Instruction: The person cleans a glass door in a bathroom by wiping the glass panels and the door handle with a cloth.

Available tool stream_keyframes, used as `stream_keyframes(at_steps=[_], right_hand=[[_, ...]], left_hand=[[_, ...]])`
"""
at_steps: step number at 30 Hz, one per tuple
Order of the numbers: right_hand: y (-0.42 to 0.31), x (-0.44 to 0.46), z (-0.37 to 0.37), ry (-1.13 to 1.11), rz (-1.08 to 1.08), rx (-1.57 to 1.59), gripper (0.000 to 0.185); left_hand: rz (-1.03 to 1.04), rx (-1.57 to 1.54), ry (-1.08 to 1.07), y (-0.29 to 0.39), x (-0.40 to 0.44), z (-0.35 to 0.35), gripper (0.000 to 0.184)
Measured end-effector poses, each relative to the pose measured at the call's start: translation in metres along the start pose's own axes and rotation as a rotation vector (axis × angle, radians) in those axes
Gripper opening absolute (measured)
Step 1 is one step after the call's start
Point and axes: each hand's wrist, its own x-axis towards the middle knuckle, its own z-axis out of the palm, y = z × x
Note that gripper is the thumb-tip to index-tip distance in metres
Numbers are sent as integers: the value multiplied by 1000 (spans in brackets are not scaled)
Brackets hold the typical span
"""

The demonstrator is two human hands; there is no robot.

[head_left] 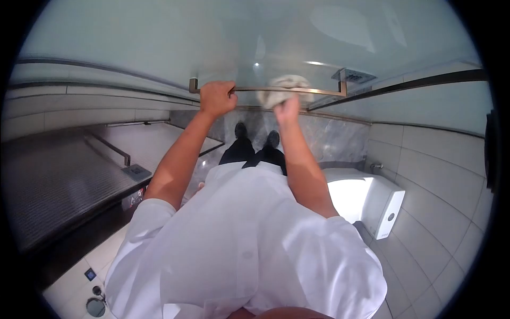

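Observation:
A long metal door handle (255,89) runs across the frosted glass door (212,37) in front of me. My left hand (217,99) is wrapped round the bar near its left end. In my right hand (287,109) is a pale, crumpled cloth (289,84), which lies over the bar right of the middle. This hand and the cloth are a little blurred by motion, and some fingers are hidden by the cloth.
A white toilet (366,199) stands at the right beside a tiled wall (435,175). To the left is a ribbed glass door (58,175) with its own handle (109,146). A metal hinge plate (357,76) sits by the bar's right end. My feet are on the floor below.

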Motion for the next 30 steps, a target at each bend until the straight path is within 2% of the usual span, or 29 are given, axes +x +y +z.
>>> stream_keyframes(at_steps=[1,3,5,9,11,12,13,16,19,20,21,22,25,27,29,30], right_hand=[[21,1,1,-71,-18,-73,32],[39,-7,15,-31,-24,-103,31],[42,-13,23,-24,51,-877,31],[33,-23,27,-111,9,-904,40],[6,-31,8,-164,-73,-1144,30],[-17,-51,10,-141,-88,-1274,32],[-32,-50,-17,-183,-104,-1233,33],[-102,-112,17,-134,-206,-1164,31],[-145,-133,61,4,-807,-1062,44],[-161,-130,80,30,-959,-1162,42],[-161,-119,97,135,-1062,-1117,38],[-169,-104,101,182,-1156,-1266,31],[-156,-70,84,86,-1202,-1222,31],[-122,-58,72,106,-1319,-1841,26],[-81,-53,81,88,-1266,-2084,21],[-76,-52,87,84,-1269,-2079,21]], left_hand=[[3,-1,-6,0,-1,0,10],[-2,24,21,2,0,0,10],[4,21,22,4,2,-1,10],[15,28,28,0,2,0,10],[21,11,34,-2,2,1,9],[23,5,44,-2,1,1,9],[19,-8,46,-3,1,2,9],[15,-21,35,-4,2,3,8],[36,-33,52,-3,3,0,8],[31,-34,40,0,3,-2,8],[25,-36,31,-2,1,-2,8],[22,-38,31,-2,1,-2,8],[7,-48,3,5,3,-2,8],[10,-92,51,13,8,-2,8],[16,-99,47,15,8,-8,8],[16,-102,52,18,12,-10,8]])
